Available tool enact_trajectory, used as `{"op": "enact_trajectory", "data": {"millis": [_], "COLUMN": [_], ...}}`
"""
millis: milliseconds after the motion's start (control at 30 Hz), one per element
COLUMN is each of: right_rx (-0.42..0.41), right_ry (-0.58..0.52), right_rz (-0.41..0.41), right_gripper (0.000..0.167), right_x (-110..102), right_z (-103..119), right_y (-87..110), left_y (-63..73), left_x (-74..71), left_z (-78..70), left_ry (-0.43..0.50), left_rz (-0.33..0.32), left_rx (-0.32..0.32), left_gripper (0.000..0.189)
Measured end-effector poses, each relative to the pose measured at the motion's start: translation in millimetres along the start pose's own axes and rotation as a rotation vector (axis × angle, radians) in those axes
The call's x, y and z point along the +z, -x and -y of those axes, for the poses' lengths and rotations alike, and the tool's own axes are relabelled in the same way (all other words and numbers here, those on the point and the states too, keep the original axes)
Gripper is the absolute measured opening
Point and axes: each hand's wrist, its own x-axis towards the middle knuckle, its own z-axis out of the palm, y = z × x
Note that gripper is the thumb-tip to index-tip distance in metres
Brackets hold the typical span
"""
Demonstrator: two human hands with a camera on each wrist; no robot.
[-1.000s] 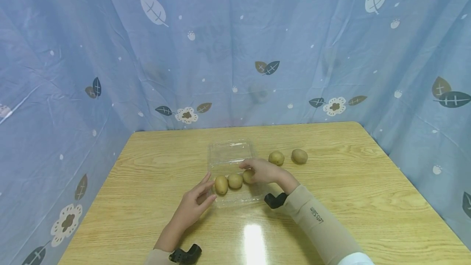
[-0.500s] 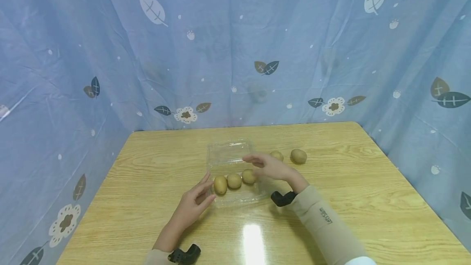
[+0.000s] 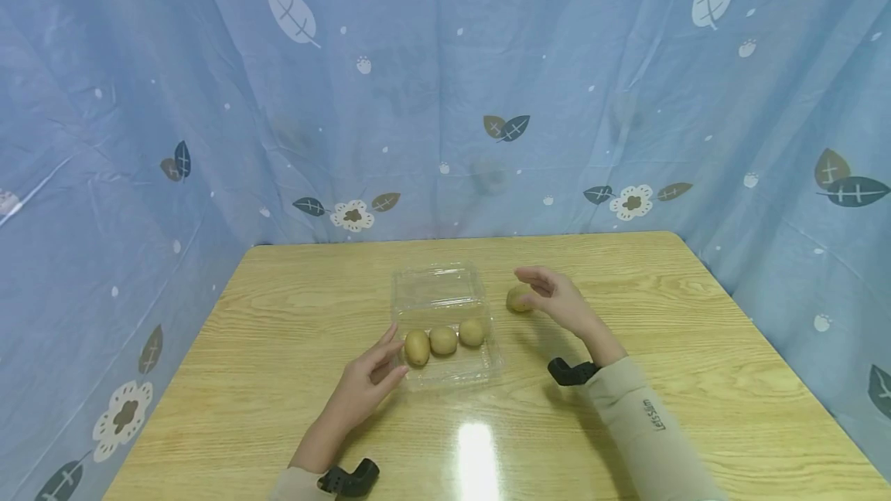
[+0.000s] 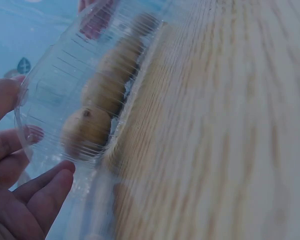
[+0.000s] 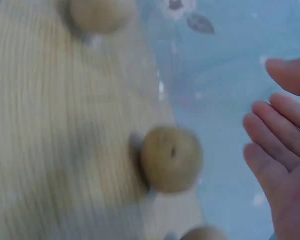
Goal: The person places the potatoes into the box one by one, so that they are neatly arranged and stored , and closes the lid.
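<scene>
A clear plastic clamshell box [image 3: 452,379] lies on the table with its lid [image 3: 435,284] folded back. Three tan potatoes [image 3: 443,341] sit in a row in its near half. My left hand [image 3: 365,381] rests at the box's left edge, fingers spread and loosely bent; in the left wrist view its fingertips [image 4: 34,134] are right at the plastic wall. To the right of the box, my right hand [image 3: 560,301] hovers with nothing in it, overlapping a loose potato [image 3: 517,298]. It hides the other loose potato in the head view. The right wrist view shows a potato [image 5: 171,159] apart from the straight fingers.
The wooden table [image 3: 292,292] ends at a blue patterned curtain [image 3: 390,99] behind and on both sides. A bright light reflection [image 3: 477,454] lies on the near tabletop. Black wrist mounts [image 3: 572,372] sit on both forearms.
My right hand has let go of the rightmost potato in the box and moved right and away, over the loose potatoes. The left hand has stayed at the box's left edge.
</scene>
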Motion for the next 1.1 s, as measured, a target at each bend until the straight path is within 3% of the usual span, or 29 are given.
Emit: {"op": "enact_trajectory", "data": {"millis": [233, 467, 633, 900, 1100], "right_rx": [0.082, 0.142, 0.195, 0.305, 0.343], "right_ry": [-0.022, 0.045, 0.093, 0.100, 0.082], "right_rz": [-0.174, -0.251, -0.262, -0.227, -0.242], "right_gripper": [0.054, 0.061, 0.064, 0.072, 0.074], "right_x": [-22.1, -33.5, -34.9, -30.6, -26.7], "right_z": [-18.6, -32.0, -42.5, -56.9, -63.3], "right_y": [9.7, 17.5, 18.3, 16.1, 18.8], "left_y": [-0.2, -0.2, -0.5, -1.0, -0.5], "left_x": [-0.5, -1.3, -0.7, 5.9, 6.8], "left_z": [0.2, -1.0, 1.5, 31.9, 38.5], "left_ry": [0.018, 0.018, 0.001, -0.006, 0.011], "left_rz": [-0.013, -0.021, -0.014, -0.023, -0.021], "left_rx": [-0.028, -0.035, -0.021, 0.003, 0.008], "left_gripper": [0.040, 0.040, 0.041, 0.042, 0.045]}}
